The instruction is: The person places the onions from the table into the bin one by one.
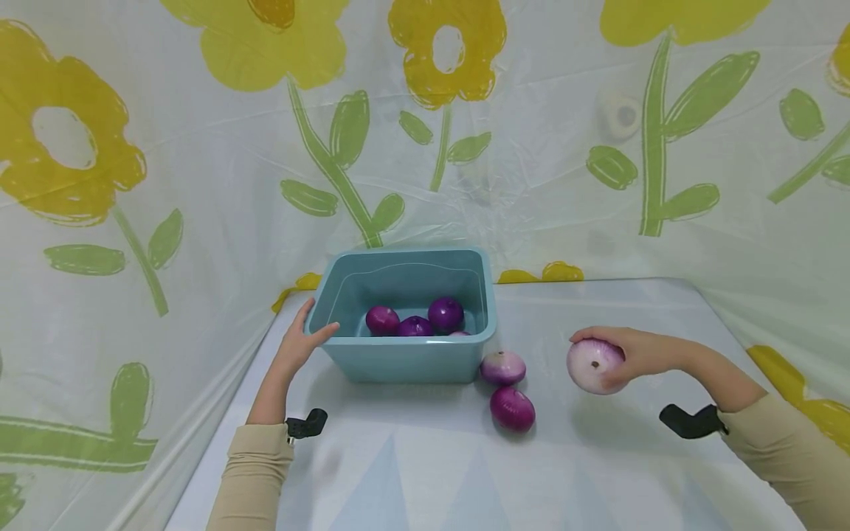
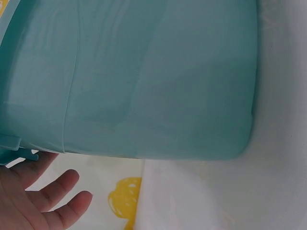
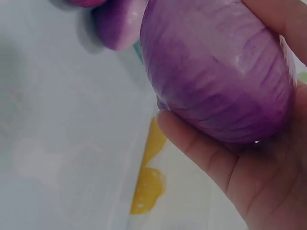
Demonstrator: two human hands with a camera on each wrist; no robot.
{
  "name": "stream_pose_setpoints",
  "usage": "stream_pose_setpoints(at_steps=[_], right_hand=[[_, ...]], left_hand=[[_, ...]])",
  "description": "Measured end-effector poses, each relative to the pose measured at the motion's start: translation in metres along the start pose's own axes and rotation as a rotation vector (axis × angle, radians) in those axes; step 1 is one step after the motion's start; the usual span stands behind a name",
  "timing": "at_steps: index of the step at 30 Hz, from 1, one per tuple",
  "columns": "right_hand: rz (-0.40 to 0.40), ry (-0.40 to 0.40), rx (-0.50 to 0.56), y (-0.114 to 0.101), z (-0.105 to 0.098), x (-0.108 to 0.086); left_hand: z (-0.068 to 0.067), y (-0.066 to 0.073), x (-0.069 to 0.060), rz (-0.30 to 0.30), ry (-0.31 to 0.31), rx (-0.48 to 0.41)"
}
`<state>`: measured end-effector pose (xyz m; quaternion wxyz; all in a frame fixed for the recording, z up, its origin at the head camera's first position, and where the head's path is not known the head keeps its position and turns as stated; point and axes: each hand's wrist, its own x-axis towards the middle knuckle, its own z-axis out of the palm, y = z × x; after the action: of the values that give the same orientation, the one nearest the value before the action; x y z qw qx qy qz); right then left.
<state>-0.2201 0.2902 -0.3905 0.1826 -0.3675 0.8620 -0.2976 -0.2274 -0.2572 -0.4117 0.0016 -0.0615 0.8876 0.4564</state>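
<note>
My right hand (image 1: pixel 640 352) grips a large purple-and-white onion (image 1: pixel 593 366) above the right half of the table. In the right wrist view its purple side (image 3: pixel 216 72) fills the grasp, with thumb and fingers curved round it. My left hand (image 1: pixel 302 343) is at the left front corner of a teal bin (image 1: pixel 405 360), thumb by the rim and the other fingers along the outer side. The left wrist view shows loosely extended fingers (image 2: pixel 62 189) beside the bin wall (image 2: pixel 158 86). Several purple onions (image 1: pixel 446 315) lie inside the bin, partly hidden by its front wall.
Right of the bin, a pale purple onion (image 1: pixel 502 368) and a dark purple onion (image 1: pixel 513 410) lie close together on the white table (image 1: pixel 425 457). A flower-printed curtain (image 1: pixel 531 162) hangs behind the table and along its sides.
</note>
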Motion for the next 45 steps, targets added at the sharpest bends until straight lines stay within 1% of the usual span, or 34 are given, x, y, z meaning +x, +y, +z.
stream_pose_setpoints(at_steps=[5,9,14,18,27,31,36,45], right_hand=[[0.012,-0.007,-0.038,-0.014,-0.015,0.016],[0.024,-0.023,-0.044,-0.026,-0.025,0.028],[0.019,0.006,-0.057,-0.036,-0.034,0.042],[0.012,0.028,-0.06,-0.042,-0.039,0.052],[0.015,0.044,-0.099,-0.055,-0.047,0.072],[-0.015,0.052,-0.116,-0.061,-0.052,0.082],[-0.069,0.043,-0.101,-0.066,-0.056,0.093],[-0.063,0.055,-0.103,-0.081,-0.063,0.109]], left_hand=[[0.0,-0.001,0.0,0.005,0.008,-0.004],[0.0,-0.001,0.0,0.006,0.008,-0.002],[0.0,-0.001,0.001,0.004,0.01,-0.004],[0.001,-0.001,0.001,-0.003,0.006,-0.008],[0.0,0.0,0.001,-0.007,-0.002,0.006],[0.0,-0.001,0.001,-0.001,0.0,0.003],[0.0,-0.001,0.001,0.0,0.001,0.005],[0.0,0.0,0.0,0.002,0.0,-0.004]])
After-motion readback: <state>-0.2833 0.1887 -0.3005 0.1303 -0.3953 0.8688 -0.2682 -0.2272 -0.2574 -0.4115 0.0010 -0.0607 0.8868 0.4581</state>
